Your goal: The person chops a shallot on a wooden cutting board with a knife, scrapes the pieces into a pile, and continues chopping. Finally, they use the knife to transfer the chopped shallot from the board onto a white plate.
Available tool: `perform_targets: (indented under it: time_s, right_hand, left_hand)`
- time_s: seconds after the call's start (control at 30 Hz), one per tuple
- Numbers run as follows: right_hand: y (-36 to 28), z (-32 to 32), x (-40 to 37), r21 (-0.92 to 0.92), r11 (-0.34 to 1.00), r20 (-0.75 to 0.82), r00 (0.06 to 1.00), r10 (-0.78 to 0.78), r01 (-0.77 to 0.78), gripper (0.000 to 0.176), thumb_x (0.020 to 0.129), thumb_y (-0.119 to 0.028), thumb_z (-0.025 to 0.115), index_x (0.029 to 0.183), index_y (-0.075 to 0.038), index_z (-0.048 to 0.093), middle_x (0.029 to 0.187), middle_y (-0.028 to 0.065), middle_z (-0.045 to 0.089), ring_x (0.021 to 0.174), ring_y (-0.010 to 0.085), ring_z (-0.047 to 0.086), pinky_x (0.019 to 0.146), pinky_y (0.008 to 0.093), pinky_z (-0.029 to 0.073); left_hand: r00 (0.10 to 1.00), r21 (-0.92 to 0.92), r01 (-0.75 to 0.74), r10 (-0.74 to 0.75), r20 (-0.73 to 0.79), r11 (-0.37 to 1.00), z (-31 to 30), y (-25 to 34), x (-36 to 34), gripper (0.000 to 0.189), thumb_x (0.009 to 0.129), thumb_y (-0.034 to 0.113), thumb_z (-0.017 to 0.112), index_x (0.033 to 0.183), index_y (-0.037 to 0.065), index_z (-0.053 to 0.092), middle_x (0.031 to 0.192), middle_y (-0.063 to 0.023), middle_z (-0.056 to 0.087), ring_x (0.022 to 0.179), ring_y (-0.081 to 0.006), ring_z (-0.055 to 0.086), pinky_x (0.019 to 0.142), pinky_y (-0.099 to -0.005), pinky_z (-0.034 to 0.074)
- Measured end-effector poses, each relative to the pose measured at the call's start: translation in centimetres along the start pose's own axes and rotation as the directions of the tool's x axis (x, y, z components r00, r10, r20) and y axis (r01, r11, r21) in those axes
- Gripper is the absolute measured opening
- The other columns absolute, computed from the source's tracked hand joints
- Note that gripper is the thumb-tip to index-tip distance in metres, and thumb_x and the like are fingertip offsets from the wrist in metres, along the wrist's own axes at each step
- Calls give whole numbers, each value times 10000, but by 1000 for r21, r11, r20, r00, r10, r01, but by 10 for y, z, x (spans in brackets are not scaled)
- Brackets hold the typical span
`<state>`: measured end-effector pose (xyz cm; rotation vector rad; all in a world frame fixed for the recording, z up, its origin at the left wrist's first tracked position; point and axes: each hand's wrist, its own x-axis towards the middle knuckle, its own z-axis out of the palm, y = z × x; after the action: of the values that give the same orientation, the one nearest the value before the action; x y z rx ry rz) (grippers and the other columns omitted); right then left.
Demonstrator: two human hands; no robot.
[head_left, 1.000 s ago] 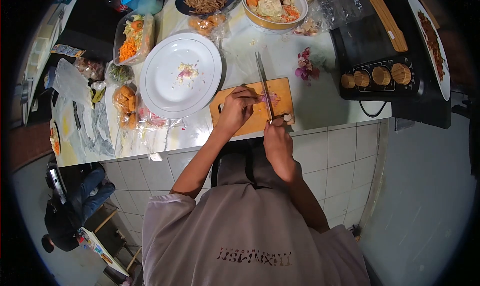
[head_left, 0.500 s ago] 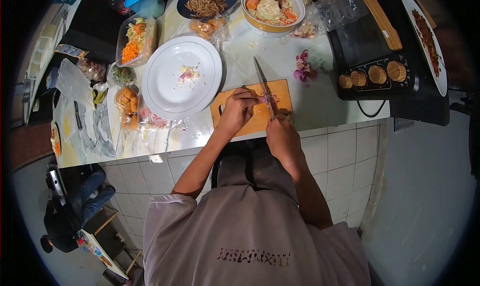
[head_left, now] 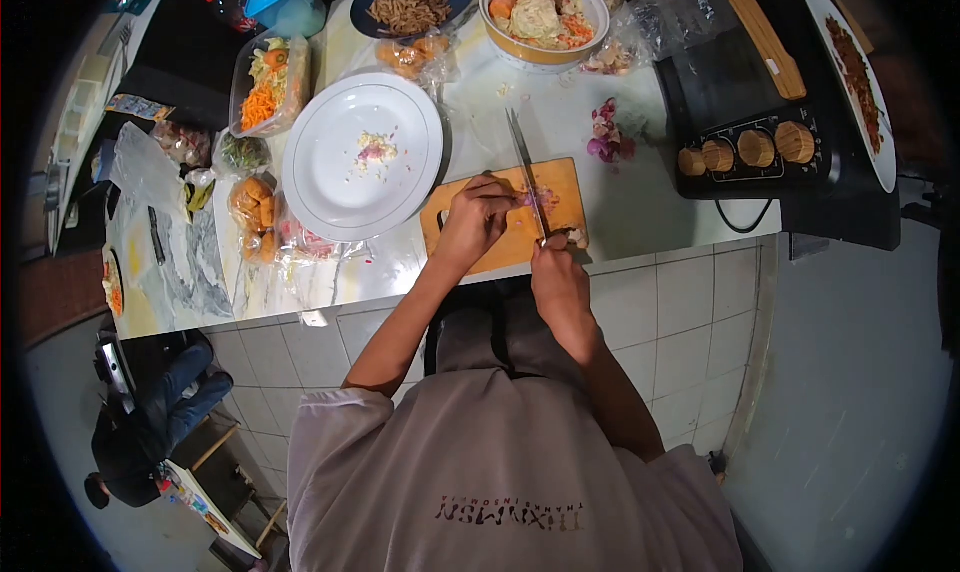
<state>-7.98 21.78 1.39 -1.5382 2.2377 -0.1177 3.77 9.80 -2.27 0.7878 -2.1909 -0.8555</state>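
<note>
On a wooden cutting board (head_left: pixel 480 260) near the counter's front edge, my left hand (head_left: pixel 477 227) is closed, its fingertips pressed on a small purplish shallot that they mostly hide. My right hand (head_left: pixel 562 287) grips the handle of a long kitchen knife (head_left: pixel 526 164), whose blade points away from me across the board, just right of the left fingertips. Chopped shallot pieces (head_left: pixel 546 198) lie beside the blade. A pale scrap (head_left: pixel 575 237) sits at the board's right edge. Left of the board, a large white plate (head_left: pixel 325 182) carries a little pile of chopped bits.
Several whole shallots (head_left: pixel 606 137) lie beyond the board to the right. A black stove (head_left: pixel 745 187) with wooden knobs stands further right. Along the back are a pot (head_left: pixel 545 57) of vegetables, a dark plate (head_left: pixel 364 17) and a plastic tub (head_left: pixel 238 112). Another person (head_left: pixel 140 452) sits at lower left.
My right hand and the knife's handle have drawn slightly toward me, and more of the chopped shallot shows beside the blade. The left hand stays in nearly the same place.
</note>
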Motion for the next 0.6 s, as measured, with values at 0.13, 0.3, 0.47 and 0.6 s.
perform_targets:
  time_s: [0.13, 0.3, 0.47, 0.6]
  right_hand:
    - [-2, -25, 2, 123, 992, 54, 999, -1, -6, 222, 949, -174, 487, 891, 39, 474, 754, 216, 642, 743, 394, 654, 641, 449, 537]
    - [4, -43, 7, 118, 987, 55, 992, -115, 108, 193, 908, -133, 536, 890, 57, 507, 788, 215, 640, 758, 371, 664, 651, 421, 547]
    - [-1, -36, 5, 170, 982, 35, 996, -84, 77, 267, 943, -184, 491, 858, 65, 533, 784, 266, 621, 766, 443, 625, 660, 497, 507]
    - [0, -26, 4, 174, 979, 53, 992, -116, 105, 251, 948, -179, 486, 878, 61, 513, 764, 262, 621, 761, 439, 630, 652, 489, 514]
  left_hand:
    - [1000, -16, 16, -16, -14, 1000, -2, 2, -1, 343, 583, -101, 572, 872, 19, 714, 851, -108, 659, 866, -294, 602, 802, -362, 491]
    - [1000, -20, 24, -25, -19, 1000, -1, 4, 0, 333, 580, -99, 584, 865, 16, 713, 854, -98, 660, 872, -296, 600, 796, -363, 497]
    - [999, -7, 32, -32, -33, 999, 2, 4, -1, 335, 580, -97, 587, 868, 18, 714, 881, -96, 668, 884, -292, 602, 806, -363, 498]
    - [999, -7, 31, -31, -36, 1000, 2, 3, -1, 346, 574, -96, 585, 871, 22, 715, 880, -96, 672, 891, -289, 603, 811, -365, 497]
